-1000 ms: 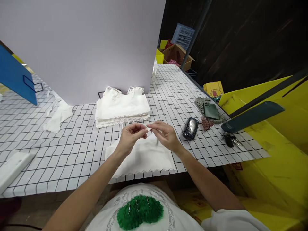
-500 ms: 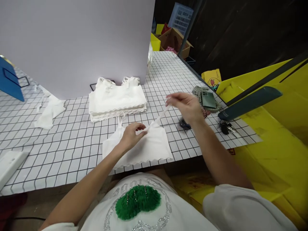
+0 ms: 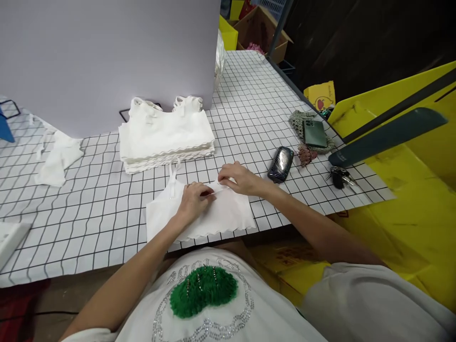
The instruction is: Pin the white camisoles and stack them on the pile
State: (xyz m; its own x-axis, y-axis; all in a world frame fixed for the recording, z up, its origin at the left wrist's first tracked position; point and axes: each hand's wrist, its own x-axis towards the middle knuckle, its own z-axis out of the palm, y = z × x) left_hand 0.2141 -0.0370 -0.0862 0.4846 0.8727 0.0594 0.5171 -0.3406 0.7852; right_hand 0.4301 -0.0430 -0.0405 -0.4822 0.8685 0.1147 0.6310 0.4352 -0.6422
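A white cropped camisole (image 3: 228,213) lies flat at the table's front edge, its scalloped hem toward me. My left hand (image 3: 194,202) rests over its middle, thumb and fingers pinched on the fabric at the top edge. Close by on the right, my right hand (image 3: 240,179) pinches the right shoulder strap near where it joins the top. A thin stretch of white strap shows between both hands. The left strap (image 3: 173,178) stands up loose from the camisole.
Behind lies a stack of white camisoles (image 3: 167,137) against a grey panel (image 3: 107,61). Another white garment (image 3: 60,156) is at left. To the right are a black plastic-wrapped object (image 3: 280,164), a green phone (image 3: 315,133), keys (image 3: 340,177) and a dark green long case (image 3: 388,137).
My right hand has come left and down from the pulled-out strap, back to the camisole near my left hand. My left hand stays about where it was.
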